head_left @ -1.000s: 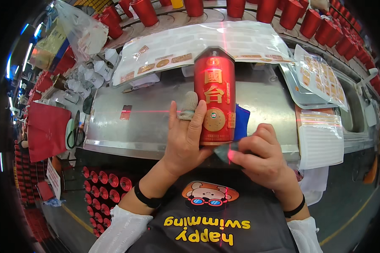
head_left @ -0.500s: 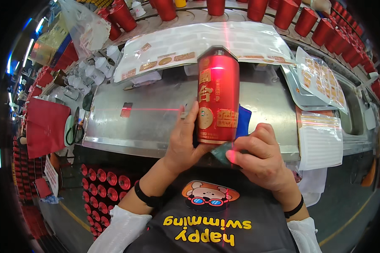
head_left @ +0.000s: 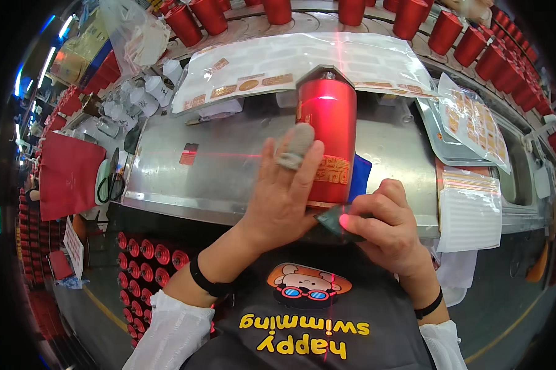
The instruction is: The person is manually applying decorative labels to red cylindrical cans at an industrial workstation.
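A red bottle [head_left: 334, 126] with gold ornament near its base lies tilted ahead of me, its dark angular top pointing away. Along its left side my left hand [head_left: 275, 200] grips it, with fingers stretched over the surface and the thumb side by the base. One of those fingers wears a grey finger cot [head_left: 297, 143]. Just below the base, my right hand [head_left: 386, 225] is closed in a pinch on a dark green flat piece [head_left: 334, 223], perhaps a scraper. Something blue [head_left: 360, 177] shows behind the bottle; what supports the bottle is hidden.
The metal worktable [head_left: 228, 166] carries a sticker sheet [head_left: 253, 68] across its back. A small dark-red label [head_left: 189, 154] lies at left, near scissors [head_left: 112, 184]. At right are trays, more sticker sheets [head_left: 475, 123] and a sink [head_left: 518, 176]. Several red bottles [head_left: 352, 12] line the far conveyor.
The bottle has turned about its length, so its large gold characters and round seal are out of sight. My left hand's fingers have moved across its front. My right hand keeps the green piece.
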Demonstrator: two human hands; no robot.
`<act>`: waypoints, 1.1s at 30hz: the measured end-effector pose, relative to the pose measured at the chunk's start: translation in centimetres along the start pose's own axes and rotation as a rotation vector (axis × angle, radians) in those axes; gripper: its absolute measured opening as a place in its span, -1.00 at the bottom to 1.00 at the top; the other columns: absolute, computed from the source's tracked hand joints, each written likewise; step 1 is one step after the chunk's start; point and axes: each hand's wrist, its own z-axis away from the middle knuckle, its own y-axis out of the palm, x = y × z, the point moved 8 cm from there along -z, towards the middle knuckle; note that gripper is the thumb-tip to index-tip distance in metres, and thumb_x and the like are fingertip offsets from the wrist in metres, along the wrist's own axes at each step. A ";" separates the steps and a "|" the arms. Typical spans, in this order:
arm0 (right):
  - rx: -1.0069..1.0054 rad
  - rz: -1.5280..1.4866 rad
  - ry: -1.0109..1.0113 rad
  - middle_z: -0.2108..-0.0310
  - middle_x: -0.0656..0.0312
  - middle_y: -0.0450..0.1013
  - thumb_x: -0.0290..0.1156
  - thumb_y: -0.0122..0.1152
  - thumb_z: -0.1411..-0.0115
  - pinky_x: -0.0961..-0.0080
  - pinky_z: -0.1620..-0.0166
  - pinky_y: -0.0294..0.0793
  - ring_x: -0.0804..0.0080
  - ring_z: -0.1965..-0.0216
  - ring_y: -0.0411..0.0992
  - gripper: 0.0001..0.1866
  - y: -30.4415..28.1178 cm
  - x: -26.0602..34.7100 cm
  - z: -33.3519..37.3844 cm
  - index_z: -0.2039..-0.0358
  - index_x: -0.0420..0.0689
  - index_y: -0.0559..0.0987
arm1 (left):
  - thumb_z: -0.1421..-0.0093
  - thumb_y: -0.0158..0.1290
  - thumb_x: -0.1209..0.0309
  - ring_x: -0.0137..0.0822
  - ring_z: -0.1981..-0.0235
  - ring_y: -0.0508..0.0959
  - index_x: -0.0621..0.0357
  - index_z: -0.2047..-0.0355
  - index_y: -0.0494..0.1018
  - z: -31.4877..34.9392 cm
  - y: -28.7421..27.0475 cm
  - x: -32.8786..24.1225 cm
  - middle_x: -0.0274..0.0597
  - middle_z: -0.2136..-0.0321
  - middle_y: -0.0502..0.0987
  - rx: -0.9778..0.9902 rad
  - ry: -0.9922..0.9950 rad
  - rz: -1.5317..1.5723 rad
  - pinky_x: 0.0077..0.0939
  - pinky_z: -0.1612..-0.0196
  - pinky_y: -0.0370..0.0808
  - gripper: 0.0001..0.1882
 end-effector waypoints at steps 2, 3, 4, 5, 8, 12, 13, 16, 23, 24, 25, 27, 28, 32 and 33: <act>-0.011 -0.001 0.005 0.41 0.34 0.41 -0.52 0.32 0.18 0.41 0.26 0.22 0.41 0.42 0.30 -0.80 0.0 -0.1 0.1 0.47 -0.07 0.53 | 0.05 0.26 0.16 0.13 -0.22 0.22 0.34 -0.23 0.08 -0.3 0.8 -0.7 0.22 -0.14 0.23 0.046 0.145 -0.098 0.09 -0.25 0.06 -0.07; -0.015 -0.022 0.010 0.40 0.34 0.41 -0.53 0.32 0.18 0.41 0.26 0.22 0.40 0.42 0.30 -0.80 0.0 -0.2 0.1 0.47 -0.07 0.54 | 0.04 0.26 0.14 0.13 -0.22 0.22 0.34 -0.23 0.06 0.2 0.8 -0.4 0.22 -0.14 0.23 0.043 0.144 -0.054 0.08 -0.25 0.06 -0.06; -0.019 -0.043 0.016 0.40 0.34 0.41 -0.54 0.32 0.19 0.41 0.26 0.21 0.39 0.42 0.29 -0.79 0.1 -0.2 0.1 0.46 -0.07 0.54 | 0.04 0.26 0.14 0.13 -0.22 0.22 0.34 -0.23 0.06 1.0 1.3 -0.1 0.22 -0.14 0.23 0.045 0.149 -0.054 0.08 -0.25 0.06 -0.06; -0.021 -0.042 0.014 0.40 0.34 0.41 -0.54 0.32 0.19 0.41 0.26 0.21 0.39 0.42 0.29 -0.79 0.1 -0.2 0.2 0.46 -0.07 0.54 | 0.04 0.26 0.13 0.13 -0.22 0.22 0.34 -0.23 0.07 1.7 1.5 1.1 0.22 -0.14 0.23 0.024 0.010 0.137 0.09 -0.25 0.06 -0.06; -0.012 -0.069 0.017 0.40 0.33 0.42 -0.56 0.31 0.22 0.41 0.27 0.20 0.38 0.41 0.29 -0.76 0.2 -0.4 0.3 0.45 -0.07 0.55 | 0.02 0.25 0.11 0.15 -0.20 0.23 0.35 -0.23 0.07 2.3 1.4 2.3 0.21 -0.14 0.24 0.020 -0.146 0.327 0.11 -0.25 0.06 -0.06; -0.005 -0.066 0.043 0.39 0.33 0.42 -0.58 0.30 0.26 0.41 0.26 0.20 0.38 0.40 0.29 -0.72 -0.1 -0.9 0.7 0.43 -0.08 0.56 | -0.01 0.23 0.09 0.16 -0.17 0.27 0.36 -0.24 0.04 -0.1 0.6 -0.3 0.21 -0.13 0.26 0.034 0.078 -0.071 0.12 -0.25 0.03 -0.06; -0.006 -0.063 0.052 0.39 0.33 0.42 -0.58 0.29 0.28 0.41 0.26 0.20 0.38 0.40 0.29 -0.71 -0.1 -0.9 0.7 0.43 -0.08 0.56 | -0.02 0.22 0.09 0.15 -0.17 0.27 0.34 -0.24 0.03 -0.1 0.8 -0.8 0.20 -0.13 0.26 0.053 0.143 -0.088 0.12 -0.26 0.01 -0.06; -0.019 -0.092 0.034 0.39 0.33 0.42 -0.59 0.29 0.28 0.41 0.27 0.19 0.37 0.40 0.29 -0.70 0.2 -0.7 0.4 0.42 -0.08 0.56 | -0.01 0.22 0.10 0.12 -0.19 0.25 0.30 -0.25 0.03 1.5 1.0 1.4 0.19 -0.13 0.26 -0.072 0.016 0.190 0.13 -0.26 -0.01 -0.07; -0.010 -0.091 0.044 0.39 0.32 0.41 -0.59 0.30 0.33 0.41 0.27 0.20 0.35 0.40 0.29 -0.67 0.0 -1.2 0.8 0.42 -0.08 0.56 | -0.01 0.22 0.11 0.14 -0.18 0.27 0.37 -0.23 0.06 -0.2 0.1 -0.5 0.19 -0.11 0.28 0.020 0.042 -0.093 0.13 -0.25 0.04 -0.08; -0.005 -0.086 0.044 0.39 0.32 0.41 -0.59 0.31 0.34 0.40 0.26 0.20 0.35 0.40 0.29 -0.66 -0.1 -1.2 0.8 0.42 -0.08 0.56 | -0.02 0.21 0.12 0.14 -0.19 0.26 0.37 -0.23 0.07 -0.2 0.4 -0.7 0.20 -0.12 0.27 0.039 0.102 -0.103 0.12 -0.26 0.03 -0.10; -0.001 -0.081 0.045 0.39 0.31 0.41 -0.58 0.31 0.34 0.40 0.26 0.20 0.35 0.39 0.29 -0.65 -0.1 -1.2 0.7 0.41 -0.09 0.56 | -0.03 0.21 0.12 0.15 -0.19 0.25 0.38 -0.22 0.07 0.1 0.8 -0.9 0.21 -0.13 0.26 0.057 0.162 -0.113 0.12 -0.26 0.03 -0.11; -0.010 -0.102 0.045 0.39 0.31 0.41 -0.58 0.31 0.35 0.40 0.25 0.20 0.34 0.39 0.29 -0.64 0.3 -1.2 0.7 0.41 -0.09 0.56 | -0.03 0.21 0.13 0.15 -0.20 0.24 0.37 -0.22 0.08 1.1 1.0 0.3 0.22 -0.14 0.24 -0.014 0.100 0.031 0.12 -0.26 0.01 -0.11; -0.015 -0.125 0.040 0.39 0.31 0.41 -0.58 0.31 0.36 0.39 0.25 0.20 0.34 0.39 0.29 -0.63 0.4 -1.2 0.7 0.40 -0.09 0.56 | -0.02 0.21 0.14 0.15 -0.21 0.22 0.37 -0.22 0.08 1.9 0.8 1.3 0.22 -0.15 0.23 -0.089 0.032 0.171 0.12 -0.27 0.00 -0.12; -0.017 -0.120 0.042 0.39 0.31 0.41 -0.59 0.31 0.36 0.40 0.24 0.21 0.34 0.39 0.29 -0.62 0.1 -1.4 0.9 0.39 -0.08 0.56 | -0.02 0.22 0.16 0.17 -0.20 0.24 0.36 -0.23 0.09 1.3 0.6 0.5 0.24 -0.15 0.23 0.045 0.022 0.072 0.12 -0.26 0.02 -0.12; -0.015 -0.121 0.045 0.39 0.31 0.41 -0.59 0.30 0.36 0.40 0.24 0.21 0.34 0.39 0.30 -0.63 0.2 -1.5 1.0 0.40 -0.08 0.56 | -0.02 0.22 0.16 0.17 -0.20 0.24 0.36 -0.23 0.09 0.7 0.4 0.2 0.24 -0.15 0.23 0.045 0.019 0.071 0.12 -0.26 0.02 -0.12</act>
